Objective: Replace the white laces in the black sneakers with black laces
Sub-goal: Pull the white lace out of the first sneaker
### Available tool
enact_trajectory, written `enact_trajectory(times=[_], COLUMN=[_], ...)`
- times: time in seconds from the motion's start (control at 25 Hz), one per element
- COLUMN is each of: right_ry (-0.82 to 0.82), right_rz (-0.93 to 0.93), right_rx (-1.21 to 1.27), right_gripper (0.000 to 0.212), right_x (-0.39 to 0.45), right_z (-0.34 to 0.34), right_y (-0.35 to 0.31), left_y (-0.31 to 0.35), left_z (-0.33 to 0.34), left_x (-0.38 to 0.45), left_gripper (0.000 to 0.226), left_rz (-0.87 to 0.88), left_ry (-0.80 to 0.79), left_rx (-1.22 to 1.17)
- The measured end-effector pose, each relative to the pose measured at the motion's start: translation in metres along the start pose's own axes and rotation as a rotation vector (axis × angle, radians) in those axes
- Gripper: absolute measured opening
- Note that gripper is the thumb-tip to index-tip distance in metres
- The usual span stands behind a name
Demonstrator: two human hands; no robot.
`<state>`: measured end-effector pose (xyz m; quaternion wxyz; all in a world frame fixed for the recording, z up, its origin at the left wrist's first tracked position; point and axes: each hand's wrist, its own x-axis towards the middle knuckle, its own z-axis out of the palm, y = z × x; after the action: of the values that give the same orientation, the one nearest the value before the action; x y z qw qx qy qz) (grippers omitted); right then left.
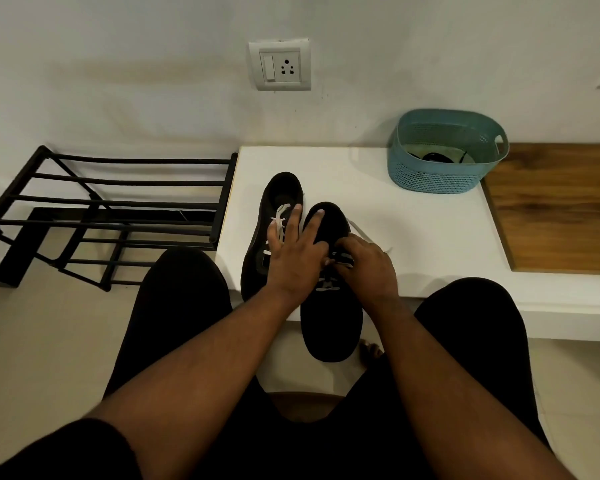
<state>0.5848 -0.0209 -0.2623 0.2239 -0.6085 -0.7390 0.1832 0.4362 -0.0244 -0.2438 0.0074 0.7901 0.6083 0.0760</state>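
- Two black sneakers lie side by side on a white surface (413,237), toes toward the person; the left sneaker (274,209) sits farther back, and the right sneaker (329,323) juts its toe past the near edge of the surface.
- White laces (279,216) are threaded through the left sneaker; more white lace (326,285) crosses the eyelets of the right sneaker, and a loose end (359,230) trails off it onto the surface.
- The left hand (295,258) lies flat with spread, straight fingers across both sneakers: some fingers rest on the laces of the left one, one fingertip (318,213) reaches the collar of the right one.
- The right hand (364,265) has its fingers curled in, pinching the white lace at the upper eyelets of the right sneaker, just beside the left hand.
- A teal perforated basket (440,178) stands at the back of the surface, well apart from the sneakers; something dark and coiled (433,156) lies inside, too small to tell whether it is the black laces.
- A wooden panel (555,206) adjoins the surface on the right.
- A black metal shoe rack (118,213) stands on the floor to the left of the surface.
- A switch and socket plate (280,65) is set in the white wall above.
- The person's knees in black shorts frame the view, and toes (369,353) show beside the right sneaker's tip.
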Motion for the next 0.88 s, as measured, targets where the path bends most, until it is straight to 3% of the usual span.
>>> enact_trajectory(times=[0.08,0.2,0.24,0.28,0.4,0.48,0.6,0.68,0.76,0.84,0.88], right_ry=[0.009,0.016,0.017,0.015,0.011,0.006,-0.011,-0.012,-0.008,-0.003,0.000], right_rz=[0.024,0.045,0.042,0.037,0.029,0.024,0.038,0.053,0.064,0.072,0.077], right_rx=[0.013,0.019,0.023,0.020,0.002,-0.003,-0.004,0.007,0.035,0.048,0.048], right_gripper=[0.031,0.035,0.035,0.035,0.031,0.030,0.034,0.036,0.038,0.038,0.039], right_x=[0.000,0.000,0.000,0.000,0.001,-0.001,-0.003,-0.003,-0.004,-0.004,-0.003], right_z=[-0.002,-0.005,-0.005,-0.005,-0.004,-0.005,-0.008,-0.008,-0.007,-0.008,-0.007], right_y=[0.002,0.002,0.001,0.000,-0.003,-0.002,-0.002,-0.003,-0.002,-0.002,-0.001], left_y=[-0.010,-0.018,-0.015,-0.011,-0.005,-0.003,-0.009,-0.021,-0.038,-0.058,-0.064], left_z=[0.003,0.007,0.008,0.008,0.010,0.009,0.007,0.004,0.000,-0.008,-0.011], left_x=[0.000,-0.014,-0.021,-0.025,-0.016,-0.001,0.005,-0.003,-0.013,-0.015,-0.015], left_gripper=[0.009,0.013,0.015,0.016,0.018,0.014,0.008,0.011,0.015,0.021,0.022], left_rz=[0.032,-0.489,-0.597,-0.590,-0.215,-0.057,-0.018,-0.185,-0.560,-1.008,-1.141], left_ry=[0.158,0.364,0.386,0.382,0.206,0.082,0.166,0.333,0.486,0.645,0.693], left_rx=[-0.099,-0.621,-0.690,-0.643,-0.319,-0.196,-0.255,-0.400,-0.530,-0.801,-0.927])
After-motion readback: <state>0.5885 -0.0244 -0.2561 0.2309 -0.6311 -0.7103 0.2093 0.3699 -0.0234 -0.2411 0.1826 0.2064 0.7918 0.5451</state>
